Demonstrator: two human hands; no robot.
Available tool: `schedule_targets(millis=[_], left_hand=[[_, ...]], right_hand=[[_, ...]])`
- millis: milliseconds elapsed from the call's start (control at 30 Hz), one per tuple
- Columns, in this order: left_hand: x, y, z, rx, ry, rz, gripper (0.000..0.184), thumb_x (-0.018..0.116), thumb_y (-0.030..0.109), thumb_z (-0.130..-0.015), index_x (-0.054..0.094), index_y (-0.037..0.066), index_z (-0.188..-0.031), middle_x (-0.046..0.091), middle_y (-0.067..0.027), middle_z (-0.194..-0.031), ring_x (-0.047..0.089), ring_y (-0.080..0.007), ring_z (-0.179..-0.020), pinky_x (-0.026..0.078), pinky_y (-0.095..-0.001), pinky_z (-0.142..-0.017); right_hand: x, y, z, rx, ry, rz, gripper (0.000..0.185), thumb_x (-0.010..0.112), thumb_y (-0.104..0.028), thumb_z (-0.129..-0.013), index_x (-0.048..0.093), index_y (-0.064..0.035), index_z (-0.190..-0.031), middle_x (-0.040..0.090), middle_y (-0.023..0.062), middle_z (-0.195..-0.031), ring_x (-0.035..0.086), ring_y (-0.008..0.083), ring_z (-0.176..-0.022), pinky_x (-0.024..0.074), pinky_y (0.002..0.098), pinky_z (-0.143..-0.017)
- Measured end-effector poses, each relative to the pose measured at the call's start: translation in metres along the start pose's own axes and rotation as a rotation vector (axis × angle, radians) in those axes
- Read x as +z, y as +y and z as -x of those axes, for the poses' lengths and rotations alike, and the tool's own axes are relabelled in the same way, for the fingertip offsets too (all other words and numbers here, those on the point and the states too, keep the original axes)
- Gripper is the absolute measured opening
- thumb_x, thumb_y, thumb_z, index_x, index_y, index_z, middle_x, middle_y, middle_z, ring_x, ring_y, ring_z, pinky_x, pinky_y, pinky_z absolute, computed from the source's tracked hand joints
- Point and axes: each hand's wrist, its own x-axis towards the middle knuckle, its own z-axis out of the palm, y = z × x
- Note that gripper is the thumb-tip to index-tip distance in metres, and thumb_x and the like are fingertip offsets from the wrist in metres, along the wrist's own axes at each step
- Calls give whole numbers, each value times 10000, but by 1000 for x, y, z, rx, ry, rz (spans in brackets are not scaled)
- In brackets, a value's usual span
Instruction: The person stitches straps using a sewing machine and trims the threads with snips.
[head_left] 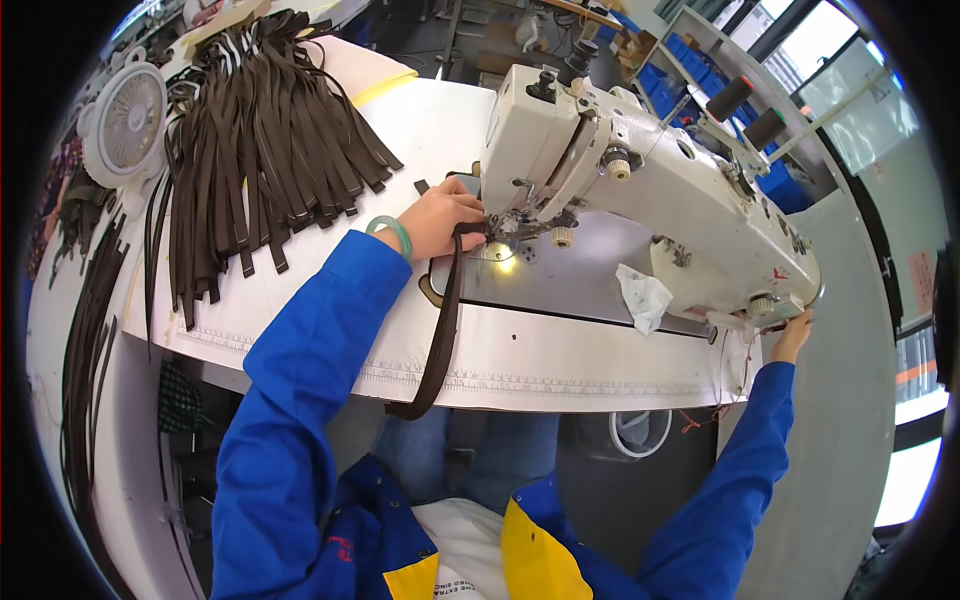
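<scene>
A white sewing machine (715, 195) stands on the table, its lamp lighting the needle area. Beside the presser foot, my left hand (438, 222), with a green bangle at the wrist, is closed on a dark brown strap (440, 345). One end of this strap is at the needle; the rest hangs over the table's front edge. At the machine's far right end, my right hand (795, 336) touches the handwheel side. Most of its fingers are hidden or too small to make out. A crumpled white tissue (644, 298) lies against the machine bed (560, 275).
A thick bundle of dark brown straps (265, 150) covers the table's left part, next to a white fan (125, 120). More straps (85, 370) hang at the far left. A ruler strip (560, 384) runs along the front edge. Below is a white-rimmed bin (640, 435).
</scene>
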Motion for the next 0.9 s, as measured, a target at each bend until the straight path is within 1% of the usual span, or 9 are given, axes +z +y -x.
schedule_targets(millis=[67, 300, 467, 567, 667, 700, 767, 867, 900], left_hand=[[0, 0, 0, 21, 5, -16, 263, 700, 185, -728, 671, 17, -929, 644, -68, -933, 503, -285, -935, 453, -360, -834], [4, -4, 0, 83, 42, 4, 240, 658, 137, -721, 658, 19, -930, 614, -70, -877, 476, -294, -910, 443, -367, -833], [1, 1, -1, -25, -23, -65, 313, 666, 261, -719, 668, 42, -943, 563, -84, -1090, 475, -312, -974, 440, -385, -843], [9, -4, 2, 3, 35, -136, 313, 677, 282, -716, 677, 68, -945, 564, -66, -1104, 476, -302, -1000, 435, -403, -840], [6, -7, 1, -42, -9, -216, 272, 657, 260, -718, 689, 108, -941, 569, -46, -1122, 480, -268, -1019, 429, -406, -837], [4, -8, 0, -43, -17, -253, 264, 652, 253, -719, 692, 114, -939, 569, -44, -1131, 480, -262, -1022, 429, -405, -838], [-3, -16, -9, -178, -74, -319, 354, 618, 223, -735, 646, 156, -1082, 555, -18, -1206, 476, -246, -1045, 418, -394, -862], [-3, -38, -14, -271, 0, -309, 373, 604, 215, -756, 627, 172, -1125, 542, -13, -1238, 456, -239, -1078, 403, -404, -884], [-1, -45, -14, -276, 0, -310, 375, 607, 214, -754, 628, 172, -1125, 542, -11, -1237, 456, -238, -1078, 402, -400, -887]], right_hand=[[1, -31, 2, -57, 46, 157, 387, 396, -354, -954, 550, -8, -1030, 586, 40, -878, 517, 121, -760, 420, 274, -659], [18, -58, 8, -173, 123, 189, 448, 369, -364, -956, 521, 41, -1073, 572, 123, -1018, 556, 206, -888, 446, 324, -777], [19, -35, 24, -74, 77, -65, 445, 362, -378, -963, 523, 24, -1063, 564, 125, -1020, 543, 188, -896, 444, 301, -789], [22, -13, 18, -68, 20, -177, 457, 365, -407, -963, 534, 11, -1039, 577, 107, -920, 549, 179, -848, 451, 287, -753], [3, -40, -14, -116, -18, 338, 492, 362, -439, -957, 555, 11, -1010, 597, 127, -822, 576, 205, -798, 458, 300, -741], [1, -44, -38, -252, -32, 525, 505, 359, -446, -954, 561, 14, -1005, 598, 137, -800, 582, 213, -780, 463, 304, -718], [-6, -46, -86, -525, -56, 907, 530, 353, -461, -949, 571, 21, -994, 601, 159, -756, 596, 229, -744, 473, 312, -672], [-5, -58, -85, -459, -151, 915, 558, 346, -479, -942, 580, 23, -1004, 607, 201, -792, 609, 246, -757, 478, 322, -649], [-5, -57, -78, -325, -120, 826, 548, 346, -473, -945, 573, 19, -1026, 613, 191, -820, 611, 242, -768, 479, 322, -658]])
